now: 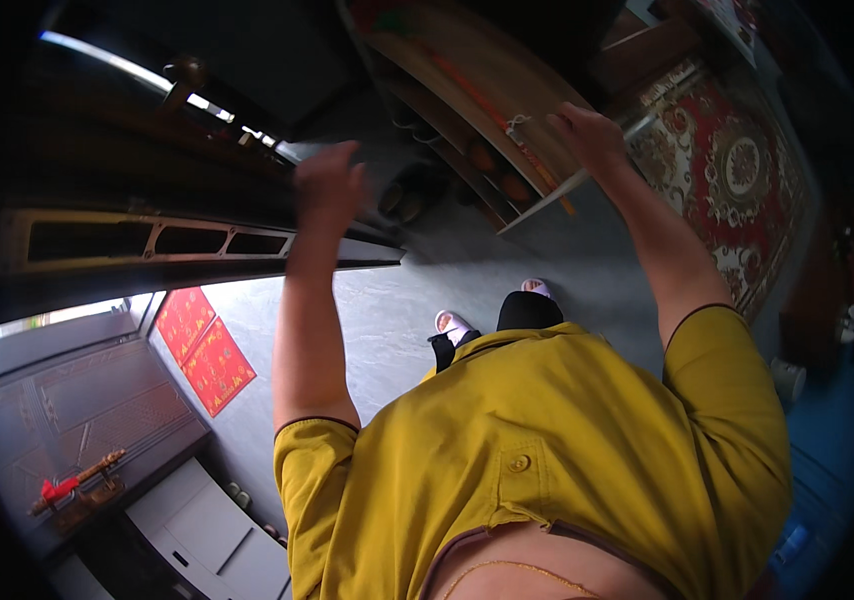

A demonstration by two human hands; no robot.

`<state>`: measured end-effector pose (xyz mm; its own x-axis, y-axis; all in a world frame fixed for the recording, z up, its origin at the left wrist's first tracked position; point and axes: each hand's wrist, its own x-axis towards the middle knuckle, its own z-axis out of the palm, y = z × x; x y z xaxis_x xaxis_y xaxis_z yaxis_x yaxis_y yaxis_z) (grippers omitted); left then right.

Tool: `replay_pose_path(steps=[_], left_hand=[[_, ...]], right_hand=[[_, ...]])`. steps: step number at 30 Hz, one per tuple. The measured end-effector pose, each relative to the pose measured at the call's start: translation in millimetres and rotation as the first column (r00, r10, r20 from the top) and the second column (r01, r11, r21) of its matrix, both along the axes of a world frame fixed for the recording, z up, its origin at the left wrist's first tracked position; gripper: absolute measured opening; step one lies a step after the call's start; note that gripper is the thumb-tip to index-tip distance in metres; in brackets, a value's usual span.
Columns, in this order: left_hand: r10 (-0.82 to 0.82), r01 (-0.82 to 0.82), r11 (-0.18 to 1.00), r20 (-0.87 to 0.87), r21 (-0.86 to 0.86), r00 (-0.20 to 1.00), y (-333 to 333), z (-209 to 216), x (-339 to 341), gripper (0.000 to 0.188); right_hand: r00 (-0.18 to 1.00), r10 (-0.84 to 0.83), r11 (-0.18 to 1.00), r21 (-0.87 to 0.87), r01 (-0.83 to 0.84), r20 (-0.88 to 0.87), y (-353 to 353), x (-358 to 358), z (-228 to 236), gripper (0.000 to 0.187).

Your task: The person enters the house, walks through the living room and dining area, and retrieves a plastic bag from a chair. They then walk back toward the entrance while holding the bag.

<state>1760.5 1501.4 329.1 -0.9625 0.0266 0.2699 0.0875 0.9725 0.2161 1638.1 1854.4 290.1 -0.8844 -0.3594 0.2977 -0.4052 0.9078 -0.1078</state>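
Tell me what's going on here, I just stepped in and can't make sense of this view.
A person in a yellow shirt stands on a grey floor, both arms stretched forward. The right hand rests on the edge of a wooden shoe rack with shoes on its shelves. The left hand, blurred, is raised near a dark door frame. A red patterned rug lies beyond.
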Motion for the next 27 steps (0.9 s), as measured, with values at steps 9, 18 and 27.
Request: replay_pose_path(steps=[9,18,27], left_hand=[[0.172,-0.173,0.984,-0.029,-0.039,0.985,-11,-17,4,0.022],[0.262,-0.262,0.965,-0.002,0.010,0.965,-29,-17,33,0.020],[0.421,-0.423,0.906,0.064,0.014,0.905,-58,-39,62,0.025]], right_hand=[[0.997,-0.075,0.997,-0.027,0.076,0.025,-1,-5,-6,0.024],[0.992,-0.104,0.994,0.024,0.103,0.067,0,-15,-14,0.027],[0.986,-0.105,0.994,0.055,0.099,0.127,-6,-35,-23,0.025]])
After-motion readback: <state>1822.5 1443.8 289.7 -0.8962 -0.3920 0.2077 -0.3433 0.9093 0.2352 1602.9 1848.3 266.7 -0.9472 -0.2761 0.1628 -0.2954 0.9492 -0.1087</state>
